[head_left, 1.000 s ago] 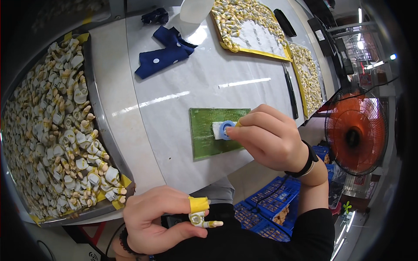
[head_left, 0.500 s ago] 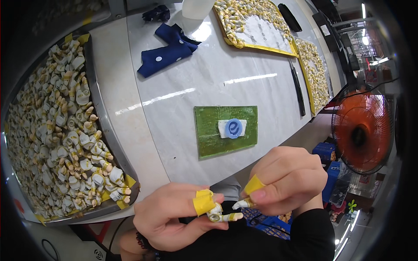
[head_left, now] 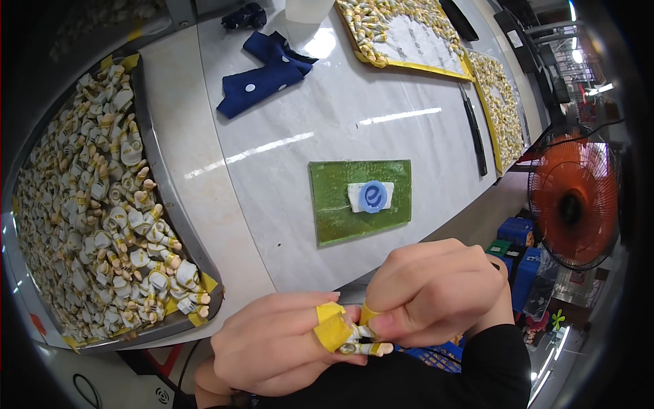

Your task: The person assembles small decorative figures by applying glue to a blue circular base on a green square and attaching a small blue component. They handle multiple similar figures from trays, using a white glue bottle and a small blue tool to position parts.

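Observation:
My left hand (head_left: 283,344) and my right hand (head_left: 436,293) meet close to my body, below the table's front edge. Both pinch one small white and gold toy figure part (head_left: 364,344) between the fingertips. Yellow tape wraps a left fingertip and a right fingertip. On the white table lies a green mat (head_left: 340,218) with a white block carrying a round blue piece (head_left: 372,196); neither hand touches it.
A large metal tray (head_left: 174,204) heaped with several small figure parts fills the left. Yellow-edged trays (head_left: 409,65) of more parts lie at the back right. A dark blue dotted cloth (head_left: 262,71) lies at the back. An orange fan (head_left: 572,201) and blue crates stand to the right.
My right hand left the blue piece on the green mat and came down to my left hand. Both hands now grip the small figure part together.

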`<state>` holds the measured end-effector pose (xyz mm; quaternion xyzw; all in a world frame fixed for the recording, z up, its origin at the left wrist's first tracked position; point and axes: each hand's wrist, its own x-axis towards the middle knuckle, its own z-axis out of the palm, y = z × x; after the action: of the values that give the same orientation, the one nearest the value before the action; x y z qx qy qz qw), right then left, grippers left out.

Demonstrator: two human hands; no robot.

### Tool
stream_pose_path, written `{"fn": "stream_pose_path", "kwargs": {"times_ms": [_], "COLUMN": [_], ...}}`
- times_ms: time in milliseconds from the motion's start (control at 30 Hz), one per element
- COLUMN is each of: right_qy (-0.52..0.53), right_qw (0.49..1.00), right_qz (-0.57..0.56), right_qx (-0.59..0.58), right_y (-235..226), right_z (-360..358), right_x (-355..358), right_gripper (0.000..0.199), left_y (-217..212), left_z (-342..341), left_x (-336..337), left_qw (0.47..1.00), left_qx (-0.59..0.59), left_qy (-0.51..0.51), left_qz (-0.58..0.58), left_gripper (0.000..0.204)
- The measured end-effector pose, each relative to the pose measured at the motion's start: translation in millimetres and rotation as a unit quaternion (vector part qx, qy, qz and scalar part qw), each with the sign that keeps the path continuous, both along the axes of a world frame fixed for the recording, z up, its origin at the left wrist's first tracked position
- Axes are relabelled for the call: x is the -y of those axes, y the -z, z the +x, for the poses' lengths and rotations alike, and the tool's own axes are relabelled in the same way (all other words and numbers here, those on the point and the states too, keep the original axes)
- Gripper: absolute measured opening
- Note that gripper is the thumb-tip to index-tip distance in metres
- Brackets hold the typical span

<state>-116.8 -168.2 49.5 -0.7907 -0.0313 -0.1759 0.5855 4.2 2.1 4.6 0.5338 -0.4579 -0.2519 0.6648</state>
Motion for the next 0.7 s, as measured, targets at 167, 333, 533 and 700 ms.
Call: {"fn": "stream_pose_path", "kwargs": {"times_ms": [167,333,533,700], "right_qy": [0.011,0.028,0.028,-0.007], "right_qw": [1.0,0.999,0.999,0.992], "right_qz": [0.008,0.015,-0.016,-0.123], "right_qx": [-0.003,0.01,0.03,0.015], "right_y": [-1,-1,1,-7], "right_z": [0,-3,-4,-5], "right_x": [-3,-6,-4,2], "right_gripper": [0.009,0.01,0.01,0.013], "left_y": [-1,-2,-7,-3], "left_z": [0,1,2,-9], "left_x": [0,2,0,5], "left_qw": [1.0,1.0,0.998,0.991], "left_qx": [0.016,0.013,0.052,0.091], "left_qy": [-0.008,0.012,0.026,-0.099], "left_qz": [-0.004,-0.015,0.033,0.023], "left_gripper": [0.035,0.036,0.036,0.038]}}
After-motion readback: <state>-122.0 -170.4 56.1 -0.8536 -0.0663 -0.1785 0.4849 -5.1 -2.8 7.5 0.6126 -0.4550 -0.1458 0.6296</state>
